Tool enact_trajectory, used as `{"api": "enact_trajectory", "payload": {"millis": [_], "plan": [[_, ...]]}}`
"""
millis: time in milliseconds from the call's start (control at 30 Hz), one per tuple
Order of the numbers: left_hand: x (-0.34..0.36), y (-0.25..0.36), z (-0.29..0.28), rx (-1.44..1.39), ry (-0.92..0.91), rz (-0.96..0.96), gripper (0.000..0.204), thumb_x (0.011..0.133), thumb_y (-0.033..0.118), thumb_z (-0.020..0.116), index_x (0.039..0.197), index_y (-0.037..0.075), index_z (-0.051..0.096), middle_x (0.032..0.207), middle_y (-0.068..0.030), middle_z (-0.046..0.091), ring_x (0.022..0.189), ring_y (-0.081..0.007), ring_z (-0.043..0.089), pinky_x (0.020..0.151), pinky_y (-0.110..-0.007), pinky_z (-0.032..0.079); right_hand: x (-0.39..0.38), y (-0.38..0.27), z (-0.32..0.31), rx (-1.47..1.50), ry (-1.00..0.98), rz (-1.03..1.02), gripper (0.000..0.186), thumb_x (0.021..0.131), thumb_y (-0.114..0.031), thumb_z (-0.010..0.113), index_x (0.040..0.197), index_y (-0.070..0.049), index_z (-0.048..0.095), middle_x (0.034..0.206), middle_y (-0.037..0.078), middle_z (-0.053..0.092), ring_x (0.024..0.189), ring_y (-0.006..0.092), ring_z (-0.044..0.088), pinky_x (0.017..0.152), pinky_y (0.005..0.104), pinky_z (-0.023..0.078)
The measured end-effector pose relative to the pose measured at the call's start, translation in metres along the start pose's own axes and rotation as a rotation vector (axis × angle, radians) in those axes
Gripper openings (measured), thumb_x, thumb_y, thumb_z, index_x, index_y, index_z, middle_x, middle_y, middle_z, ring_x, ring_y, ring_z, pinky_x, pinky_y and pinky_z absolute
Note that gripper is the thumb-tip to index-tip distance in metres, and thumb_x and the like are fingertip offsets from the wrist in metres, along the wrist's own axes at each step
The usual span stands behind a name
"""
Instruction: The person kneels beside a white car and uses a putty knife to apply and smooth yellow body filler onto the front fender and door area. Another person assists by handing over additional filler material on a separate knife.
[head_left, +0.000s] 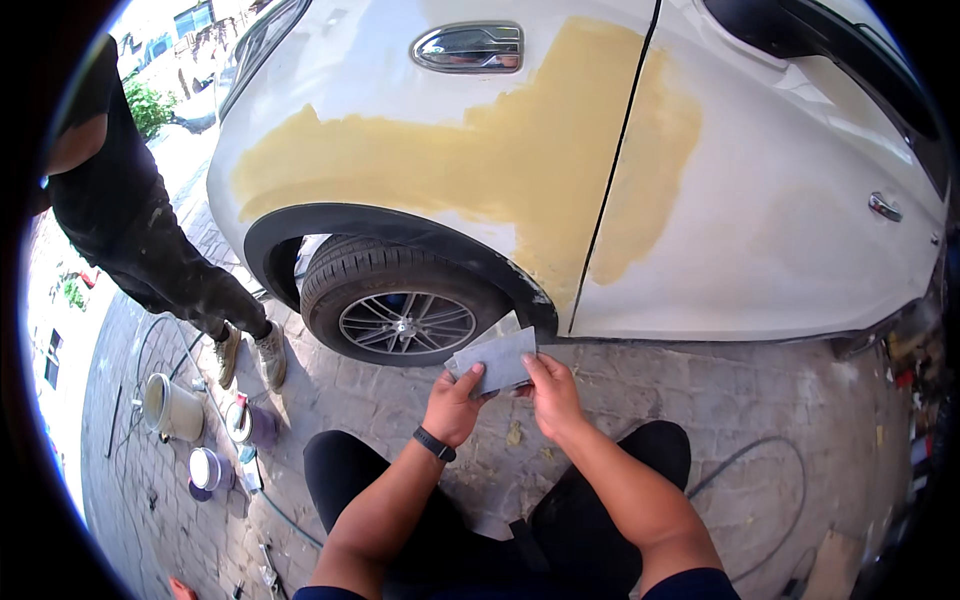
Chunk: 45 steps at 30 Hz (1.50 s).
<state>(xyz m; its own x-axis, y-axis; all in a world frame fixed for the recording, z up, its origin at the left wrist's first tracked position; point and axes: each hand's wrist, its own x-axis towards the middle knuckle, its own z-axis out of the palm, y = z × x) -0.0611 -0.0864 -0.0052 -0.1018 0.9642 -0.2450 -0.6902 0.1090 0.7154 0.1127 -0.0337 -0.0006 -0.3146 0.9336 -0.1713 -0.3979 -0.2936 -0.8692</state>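
Note:
Between both hands is a grey, flat, rectangular sheet like sandpaper (500, 358), with paler, see-through-looking edges of something behind it. My left hand (452, 408), a dark band on its wrist, pinches the sheet's left side with the thumb on top. On its right edge my right hand (553, 396) grips it between thumb and fingers; the fingertips beneath are partly hidden. Just beyond stands a white car (780, 230) with a broad patch of yellowish filler (430, 165) across the panel above the wheel arch and onto the neighbouring door.
A car wheel (405, 320) is right ahead. At left a person in dark trousers (150, 230) stands on the paving. Near them are a bucket (172, 408), a purple can (252, 425) and a white-lidded tub (210, 468). A hose (800, 470) curves over the ground at right.

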Motion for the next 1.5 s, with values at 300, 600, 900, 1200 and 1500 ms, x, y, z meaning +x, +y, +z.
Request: {"api": "enact_trajectory", "payload": {"millis": [300,600,900,1200,1500], "plan": [[-0.001,0.009,-0.006,0.073,0.001,0.016,0.030,0.103,0.017,0.068,0.132,0.012,0.062,0.128,-0.0022,0.069,0.116,-0.0193,0.064,0.094,-0.041,0.050,0.002,-0.004,0.001,-0.107,0.036,-0.029,0.030,0.102,-0.037,0.072,0.104,-0.007,0.070,0.091,-0.001,0.069,0.080,0.0085,0.061,0.072,0.0279,0.049],[0.009,0.047,-0.011,0.023,0.138,0.208,0.031,0.103,0.016,0.066,0.132,0.008,0.060,0.128,-0.0056,0.068,0.118,-0.0223,0.063,0.097,-0.041,0.049,0.084,0.073,-0.089,-0.578,0.488,-0.036,0.049,0.097,-0.028,0.070,0.127,0.008,0.059,0.124,0.025,0.071,0.116,0.0410,0.068,0.097,0.0454,0.052],[0.006,0.041,-0.018,0.031,0.170,0.172,0.032,0.103,0.017,0.067,0.132,0.007,0.060,0.128,-0.0061,0.068,0.118,-0.0219,0.063,0.098,-0.041,0.050,0.109,0.075,-0.078,-0.317,0.375,-0.200,0.064,0.103,-0.019,0.064,0.155,0.008,0.038,0.153,0.023,0.052,0.137,0.0267,0.051,0.114,0.0353,0.038],[-0.003,0.044,-0.018,0.107,0.187,0.179,0.031,0.103,0.019,0.066,0.131,0.006,0.062,0.124,-0.0054,0.069,0.115,-0.0213,0.064,0.095,-0.042,0.050,0.037,0.040,-0.001,-0.860,0.147,-0.835,0.056,0.110,-0.024,0.057,0.156,0.003,0.042,0.156,0.017,0.051,0.142,0.0252,0.052,0.118,0.0348,0.038],[-0.004,0.042,-0.010,0.188,0.056,0.014,0.025,0.105,0.018,0.064,0.127,0.007,0.065,0.124,-0.0044,0.070,0.115,-0.0204,0.065,0.097,-0.044,0.052,0.024,0.033,0.009,0.288,-0.112,0.030,0.045,0.108,-0.046,0.058,0.128,-0.007,0.066,0.117,0.005,0.072,0.105,0.0197,0.067,0.091,0.0411,0.053]]}}
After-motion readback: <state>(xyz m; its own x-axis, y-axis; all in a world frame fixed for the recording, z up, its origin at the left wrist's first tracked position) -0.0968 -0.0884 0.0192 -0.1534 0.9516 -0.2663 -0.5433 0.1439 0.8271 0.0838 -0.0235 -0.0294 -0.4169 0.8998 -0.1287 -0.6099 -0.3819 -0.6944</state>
